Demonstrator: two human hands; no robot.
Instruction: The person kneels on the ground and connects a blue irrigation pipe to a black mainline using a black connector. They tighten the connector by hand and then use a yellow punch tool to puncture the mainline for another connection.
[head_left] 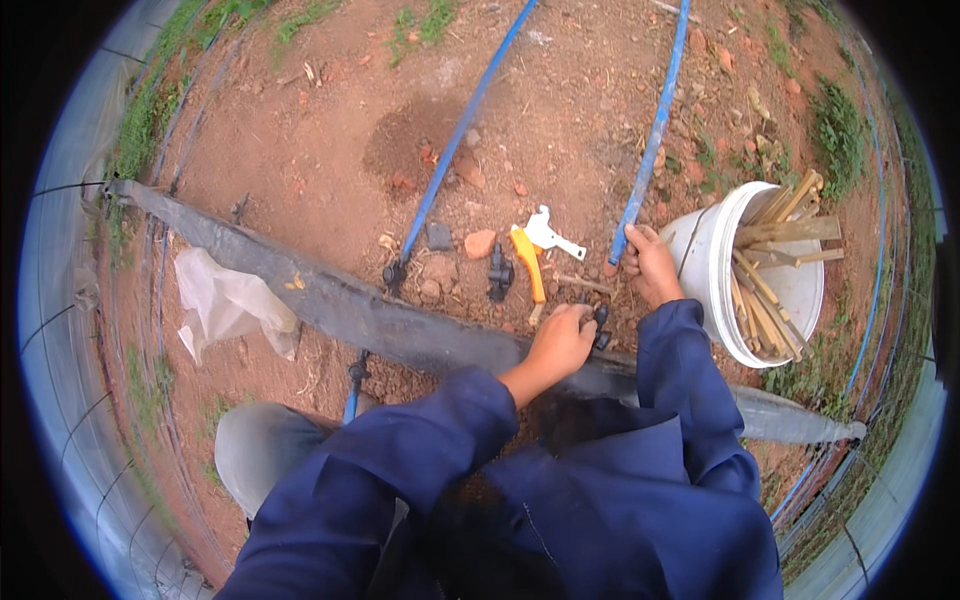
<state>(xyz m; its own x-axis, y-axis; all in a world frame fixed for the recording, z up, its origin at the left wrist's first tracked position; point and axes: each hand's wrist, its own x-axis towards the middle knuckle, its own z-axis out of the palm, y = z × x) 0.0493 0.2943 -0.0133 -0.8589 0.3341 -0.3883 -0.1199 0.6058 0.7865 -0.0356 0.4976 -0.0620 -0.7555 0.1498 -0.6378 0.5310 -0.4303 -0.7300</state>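
My right hand (652, 265) pinches the open end of a flat blue drip hose (648, 160), which runs away up the soil. My left hand (562, 345) is closed at a small black valve fitting (601, 322) on the far side of the thick dark supply pipe (400, 330); its fingertips are partly hidden. The hose end and the fitting are apart. Beyond my left hand lie a yellow-handled tool (527, 262), a white plastic tool (552, 236) and a loose black valve (500, 275).
A white bucket (712, 270) of wooden sticks tilts to the right. Another blue hose (465, 125) joins a black connector (394, 275) on the pipe. A translucent plastic bag (232, 300) lies left, near my knee (262, 450). Stones (480, 244) dot the reddish soil.
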